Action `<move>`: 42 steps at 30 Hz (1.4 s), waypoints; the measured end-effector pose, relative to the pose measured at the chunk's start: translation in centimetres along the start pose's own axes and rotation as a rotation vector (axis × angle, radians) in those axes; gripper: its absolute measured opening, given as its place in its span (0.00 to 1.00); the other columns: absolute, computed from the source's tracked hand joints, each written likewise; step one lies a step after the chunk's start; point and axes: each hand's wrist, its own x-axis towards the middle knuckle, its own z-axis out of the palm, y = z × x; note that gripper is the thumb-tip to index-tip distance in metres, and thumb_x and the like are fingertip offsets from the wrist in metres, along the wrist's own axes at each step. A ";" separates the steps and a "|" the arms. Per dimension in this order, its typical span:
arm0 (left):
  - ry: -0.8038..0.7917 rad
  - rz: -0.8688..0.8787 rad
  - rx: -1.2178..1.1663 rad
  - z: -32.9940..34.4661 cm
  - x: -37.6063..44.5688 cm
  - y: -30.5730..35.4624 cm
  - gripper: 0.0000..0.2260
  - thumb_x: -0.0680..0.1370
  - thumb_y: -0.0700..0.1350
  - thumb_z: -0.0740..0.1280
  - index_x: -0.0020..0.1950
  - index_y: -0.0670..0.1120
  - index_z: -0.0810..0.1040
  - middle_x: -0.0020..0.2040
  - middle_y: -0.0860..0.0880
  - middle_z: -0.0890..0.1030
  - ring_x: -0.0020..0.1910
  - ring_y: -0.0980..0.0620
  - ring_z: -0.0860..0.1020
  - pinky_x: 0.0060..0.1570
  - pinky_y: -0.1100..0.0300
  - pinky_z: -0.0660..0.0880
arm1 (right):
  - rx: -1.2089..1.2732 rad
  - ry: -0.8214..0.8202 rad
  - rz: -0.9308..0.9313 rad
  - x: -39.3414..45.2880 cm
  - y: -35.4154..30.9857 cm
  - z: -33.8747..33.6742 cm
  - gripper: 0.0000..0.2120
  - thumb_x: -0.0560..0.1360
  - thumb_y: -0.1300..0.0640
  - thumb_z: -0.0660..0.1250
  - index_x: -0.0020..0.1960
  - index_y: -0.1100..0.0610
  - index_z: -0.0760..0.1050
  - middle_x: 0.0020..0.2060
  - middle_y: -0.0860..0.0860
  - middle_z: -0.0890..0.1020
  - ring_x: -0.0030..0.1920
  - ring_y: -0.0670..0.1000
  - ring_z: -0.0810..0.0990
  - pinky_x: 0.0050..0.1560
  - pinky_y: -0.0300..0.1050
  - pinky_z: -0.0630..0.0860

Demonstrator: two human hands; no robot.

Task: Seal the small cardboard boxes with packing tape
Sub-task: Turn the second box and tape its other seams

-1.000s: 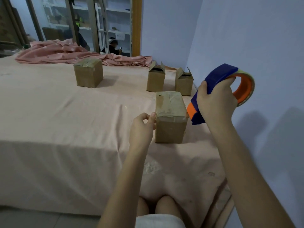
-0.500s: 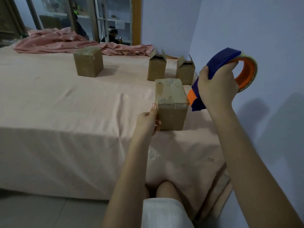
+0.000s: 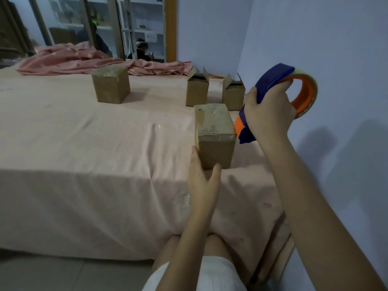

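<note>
From the head view, the nearest box (image 3: pixel 214 133) stands on the bed (image 3: pixel 84 148) near its front edge, its long axis running away from the person. The left hand (image 3: pixel 201 177), the nearer one, cups the box's near lower corner, fingers relaxed, thumb against the front face. The right hand (image 3: pixel 269 114) is clamped round the tape dispenser (image 3: pixel 279 97), held just right of the box (two open boxes (image 3: pixel 197 91) wait behind).

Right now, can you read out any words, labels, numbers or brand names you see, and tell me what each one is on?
No text can be read.
Nearest box: faint dark marks on its taped top, too blurred to read.
Sheet: a small mark on its hanging front near the right end, too small to read.
Tape dispenser, sealed box at the back left, two open boxes: no lettering shows.
</note>
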 end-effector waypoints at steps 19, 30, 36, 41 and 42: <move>-0.160 0.570 1.275 1.0 3.7 8.4 0.20 0.78 0.42 0.60 0.69 0.37 0.64 0.70 0.38 0.67 0.70 0.43 0.64 0.69 0.56 0.60 | 0.009 0.000 0.070 0.4 0.6 -0.1 0.22 0.79 0.51 0.58 0.65 0.64 0.60 0.47 0.54 0.79 0.44 0.53 0.78 0.38 0.41 0.67; -0.209 0.645 1.349 1.9 3.9 7.0 0.24 0.83 0.42 0.55 0.75 0.36 0.52 0.75 0.37 0.60 0.75 0.42 0.57 0.74 0.53 0.53 | 0.110 -0.002 0.092 0.6 1.8 0.1 0.21 0.79 0.51 0.59 0.65 0.64 0.61 0.44 0.50 0.74 0.41 0.49 0.75 0.39 0.42 0.72; -0.183 0.706 1.368 1.4 4.2 7.0 0.24 0.83 0.42 0.54 0.76 0.36 0.51 0.76 0.38 0.58 0.75 0.43 0.56 0.73 0.53 0.53 | 0.286 -0.033 0.270 0.9 3.2 0.0 0.19 0.78 0.52 0.60 0.61 0.63 0.63 0.43 0.50 0.75 0.42 0.50 0.77 0.39 0.43 0.74; -0.195 0.741 1.390 0.8 4.1 6.7 0.25 0.82 0.39 0.54 0.76 0.35 0.48 0.76 0.37 0.55 0.76 0.43 0.54 0.73 0.53 0.52 | 0.587 0.030 0.552 0.4 4.8 0.1 0.12 0.76 0.55 0.62 0.56 0.61 0.69 0.39 0.49 0.77 0.39 0.47 0.78 0.37 0.40 0.75; -0.195 0.741 1.395 0.8 4.0 6.7 0.25 0.82 0.39 0.54 0.76 0.35 0.48 0.76 0.37 0.55 0.76 0.42 0.54 0.73 0.53 0.52 | 0.641 0.053 0.610 0.3 5.1 0.2 0.10 0.76 0.56 0.62 0.54 0.60 0.70 0.37 0.47 0.76 0.38 0.46 0.77 0.37 0.40 0.75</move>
